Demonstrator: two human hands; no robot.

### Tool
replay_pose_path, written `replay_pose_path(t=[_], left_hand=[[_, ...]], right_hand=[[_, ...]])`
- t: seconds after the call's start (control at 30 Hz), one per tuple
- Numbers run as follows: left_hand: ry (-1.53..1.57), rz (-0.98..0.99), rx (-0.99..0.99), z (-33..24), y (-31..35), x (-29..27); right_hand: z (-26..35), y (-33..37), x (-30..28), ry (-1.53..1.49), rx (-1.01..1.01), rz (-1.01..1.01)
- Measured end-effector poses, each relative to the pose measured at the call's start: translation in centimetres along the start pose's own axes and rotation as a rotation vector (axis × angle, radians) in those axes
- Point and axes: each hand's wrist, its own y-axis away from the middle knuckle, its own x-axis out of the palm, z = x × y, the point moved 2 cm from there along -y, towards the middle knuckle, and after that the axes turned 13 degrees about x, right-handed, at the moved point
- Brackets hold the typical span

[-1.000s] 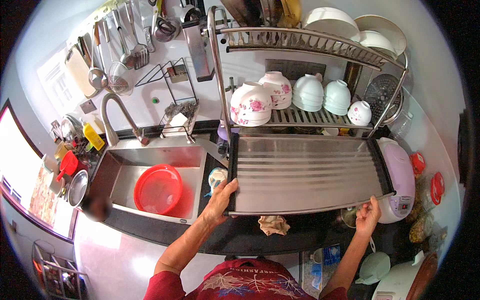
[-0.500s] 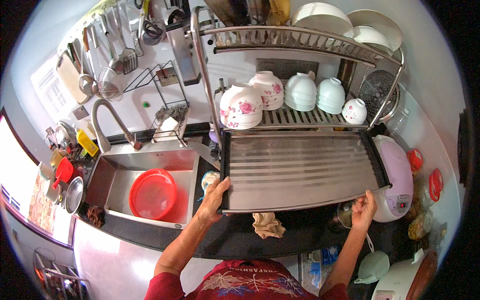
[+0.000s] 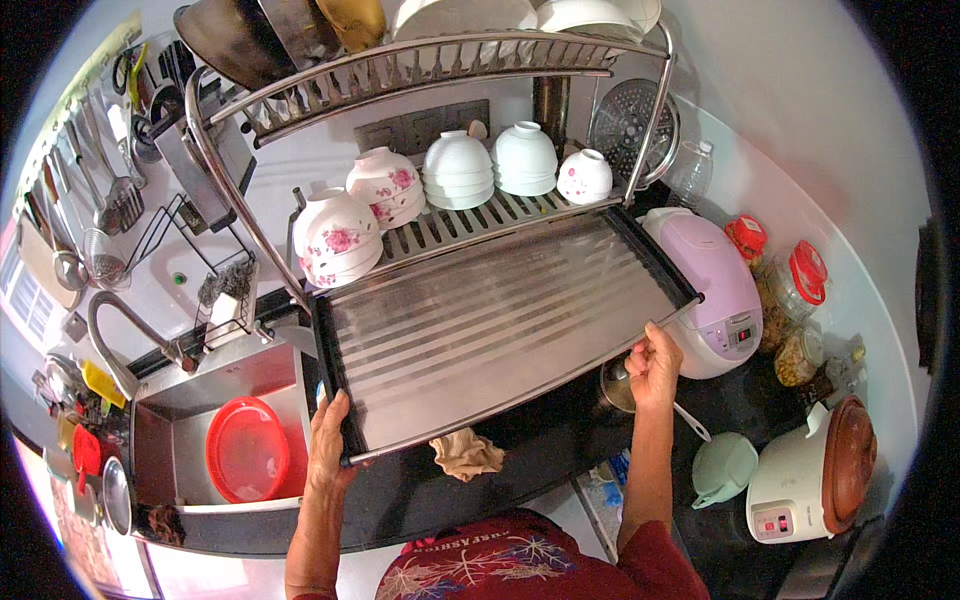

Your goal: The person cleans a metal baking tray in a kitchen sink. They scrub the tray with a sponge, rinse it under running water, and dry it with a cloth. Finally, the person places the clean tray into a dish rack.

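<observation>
A wide stainless-steel drip tray (image 3: 500, 325) with black side rails slopes out from the lower part of the dish rack (image 3: 238, 210). My left hand (image 3: 328, 445) is closed on the tray's near left corner; some of its fingers are hidden beneath. At the near right edge, my right hand (image 3: 655, 365) pinches the rim between thumb and fingers. Behind the tray, upturned bowls line the rack's slatted shelf: flowered bowls (image 3: 338, 242), stacked white bowls (image 3: 458, 172) and a small flowered bowl (image 3: 585, 178). A crumpled beige cloth (image 3: 468, 455) lies on the black counter under the tray's front edge.
To the left, a red basin (image 3: 248, 450) sits in the steel sink (image 3: 180, 425). A lilac rice cooker (image 3: 705, 290) stands close to the tray's right side. Beyond are red-lidded jars (image 3: 800, 275), a pale green pot (image 3: 725, 468) and a white cooker (image 3: 795, 480) with a brown lid.
The view has turned to the right, so the rack, tray and sink appear farther left and tilted. Both hands keep their hold on the tray.
</observation>
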Motion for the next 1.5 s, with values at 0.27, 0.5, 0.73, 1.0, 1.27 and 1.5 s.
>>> replay_pose_path(t=[0.27,0.5,0.73,1.0,1.27,1.5], left_hand=[[-0.309,-0.295,-0.128,-1.7,1.3,1.9],[0.032,-0.044,-0.041,-0.3,0.5,-0.5],[-0.038,-0.051,-0.014,-0.7,0.2,0.0],[0.043,-0.025,-0.03,0.0,-0.1,-0.1],[0.003,-0.028,-0.085,-1.0,0.2,0.3],[0.005,0.043,-0.011,-0.7,0.1,0.0]], right_hand=[[-0.5,-1.7,-1.0,0.044,-0.018,-0.061],[-0.3,-1.2,-0.5,0.001,0.013,-0.053],[-0.2,-1.6,-0.3,0.017,-0.006,-0.003],[-0.2,-2.2,-0.3,0.013,-0.019,-0.012],[-0.3,-2.2,-0.4,0.017,-0.002,-0.022],[-0.1,-2.2,-0.3,0.002,-0.001,-0.019]])
